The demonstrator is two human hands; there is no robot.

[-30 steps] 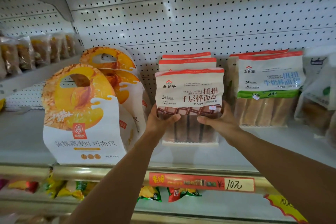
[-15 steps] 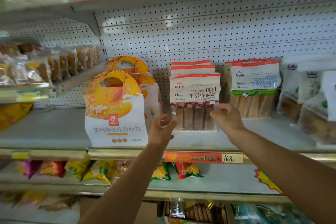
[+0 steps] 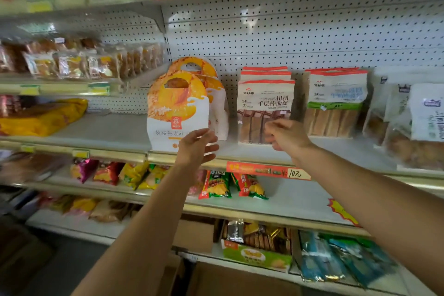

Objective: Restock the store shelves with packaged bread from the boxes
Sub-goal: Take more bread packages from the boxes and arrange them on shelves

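A row of red-topped stick bread packs [image 3: 265,101] stands upright on the middle shelf [image 3: 115,134], front pack showing brown sticks. My right hand [image 3: 287,137] hovers just in front of its lower right corner, fingers loosely bent, holding nothing. My left hand [image 3: 198,146] is spread open in front of the shelf edge, overlapping the bottom corner of the orange-and-white toast bag [image 3: 176,108]. Green-banded stick bread packs [image 3: 336,101] stand to the right.
White bread bags [image 3: 418,118] crowd the far right of the shelf. A yellow bag [image 3: 40,118] lies at the left. Snack packets [image 3: 217,185] fill the shelf below, with a red price tag [image 3: 266,170] on the rail. A cardboard box [image 3: 240,281] sits low.
Both hands have let go of the red-topped pack and pulled back from the shelf. The view has drawn away and dropped, showing the lower shelves.
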